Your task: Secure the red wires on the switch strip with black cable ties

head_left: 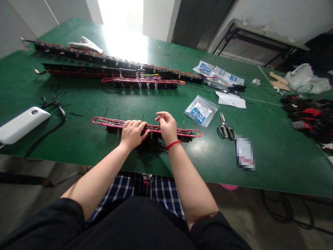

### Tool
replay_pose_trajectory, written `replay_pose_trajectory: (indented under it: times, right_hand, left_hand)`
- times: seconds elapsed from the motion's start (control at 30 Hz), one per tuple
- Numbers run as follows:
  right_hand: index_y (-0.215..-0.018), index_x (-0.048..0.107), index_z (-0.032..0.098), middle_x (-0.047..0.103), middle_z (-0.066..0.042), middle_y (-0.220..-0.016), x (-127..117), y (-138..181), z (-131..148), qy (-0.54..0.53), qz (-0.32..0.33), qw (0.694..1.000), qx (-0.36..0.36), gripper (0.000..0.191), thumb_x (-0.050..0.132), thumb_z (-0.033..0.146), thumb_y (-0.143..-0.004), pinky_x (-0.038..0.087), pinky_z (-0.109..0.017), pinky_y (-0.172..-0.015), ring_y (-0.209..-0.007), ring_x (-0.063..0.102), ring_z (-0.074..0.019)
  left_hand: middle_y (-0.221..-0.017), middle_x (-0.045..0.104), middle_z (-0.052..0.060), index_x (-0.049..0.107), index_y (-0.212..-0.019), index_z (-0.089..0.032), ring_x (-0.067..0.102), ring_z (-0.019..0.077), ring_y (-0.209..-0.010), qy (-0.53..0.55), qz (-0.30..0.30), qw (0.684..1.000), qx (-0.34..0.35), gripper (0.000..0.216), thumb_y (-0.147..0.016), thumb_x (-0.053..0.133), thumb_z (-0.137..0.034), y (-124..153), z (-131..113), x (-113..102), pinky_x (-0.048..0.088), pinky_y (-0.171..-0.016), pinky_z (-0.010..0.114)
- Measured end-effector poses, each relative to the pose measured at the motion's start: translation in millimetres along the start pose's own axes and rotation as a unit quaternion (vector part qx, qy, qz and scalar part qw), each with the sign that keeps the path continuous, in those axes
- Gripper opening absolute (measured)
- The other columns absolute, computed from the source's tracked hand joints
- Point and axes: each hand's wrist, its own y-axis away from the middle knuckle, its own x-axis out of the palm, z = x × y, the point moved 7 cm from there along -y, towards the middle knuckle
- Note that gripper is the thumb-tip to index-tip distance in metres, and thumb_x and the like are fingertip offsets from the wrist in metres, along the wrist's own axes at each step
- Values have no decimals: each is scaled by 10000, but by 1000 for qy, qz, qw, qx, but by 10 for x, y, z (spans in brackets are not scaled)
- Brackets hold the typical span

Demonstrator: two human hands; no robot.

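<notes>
One long wire bundle [153, 128], pink-red along its edges and looped at both ends, lies across the bench [275, 149] in front of the person, on top of a black strip [114, 130]. Left of its middle, the left hand [133, 133] has its grip narrowed on the bundle, fingers over the top and thumb along the near side. Right of its middle, the right hand [168, 126] is over the bundle with fingers bent and raised; whether that grip pinches anything, I cannot tell. Several thin black ties [143, 117] stick up along the far side. Loose black scraps [152, 147] lie just below, between the forearms. To the right are a clear bag [202, 110] with a blue-and-white label, scissors [226, 130] with their blades pointing away, and a blurred packet [245, 152]. A white device [23, 125] sits near the left edge. Farther back, a second bundle [148, 82] lies beside long black bars [85, 69], with a white glove [87, 46] behind.
</notes>
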Motion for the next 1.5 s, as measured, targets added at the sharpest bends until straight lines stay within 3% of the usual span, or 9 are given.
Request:
replay_pose_trajectory:
  times: [0.13,0.3,0.47,0.83,1.07,1.3,1.4,1.5]
  right_hand:
    - [-1063,699,217,753,-47,-964,203,-161,110,220,-16,974,-40,306,434,136,-936,457,-324,-866,-917,631,-197]
    - [-1123,683,212,751,-102,-1028,451,-252,166,424,8,904,-48,297,430,164,-974,433,-383,-902,-1023,634,-253]
    - [-1068,676,183,752,-122,-1022,595,-348,99,481,21,875,-41,289,410,128,-969,428,-393,-895,-1021,644,-255]
    - [-1092,650,174,743,-154,-1032,678,-343,22,517,37,854,-41,278,404,145,-966,439,-403,-873,-1018,656,-267]
    - [-1066,654,175,747,-135,-1023,704,-356,1,517,32,854,-50,281,392,153,-968,445,-409,-875,-1007,662,-275]
    - [-1169,628,178,733,-137,-1081,719,-339,42,500,55,862,-67,340,359,114,-972,438,-392,-930,-1068,635,-254]
    - [-1275,575,184,735,-118,-1091,645,-383,65,424,38,903,-61,371,348,121,-989,442,-365,-941,-1067,639,-229]
    - [-1287,530,193,743,-73,-1070,467,-425,97,237,-10,971,-35,335,340,161,-1013,466,-317,-929,-1034,655,-180]
  left_hand:
    - [-1167,715,102,674,-1196,-243,620,310,-1076,0,-4,1000,-3,398,-984,497,-528,-4,13,12,387,-966,483]
    - [-1141,714,102,676,-1195,-250,613,312,-1079,12,6,1000,-6,367,-972,518,-495,-7,29,23,386,-974,482]
    - [-1150,710,97,677,-1190,-258,606,310,-1081,14,8,1000,-11,342,-948,555,-467,-9,35,11,387,-983,483]
    - [-1169,706,111,677,-1184,-206,612,320,-1090,25,12,1000,-4,353,-929,554,-415,4,12,-11,397,-997,495]
    - [-1175,700,109,670,-1202,-230,606,323,-1101,34,16,999,-8,344,-933,540,-402,13,30,-2,396,-1001,499]
    - [-1198,691,112,670,-1233,-237,595,325,-1125,34,18,999,-11,369,-941,533,-415,22,58,23,379,-1029,505]
    - [-1166,703,103,692,-1205,-257,602,317,-1111,37,10,999,-10,351,-953,524,-436,20,58,13,383,-1019,500]
    - [-1166,707,97,702,-1187,-262,606,309,-1098,40,1,999,-15,356,-965,509,-463,16,63,-7,388,-999,490]
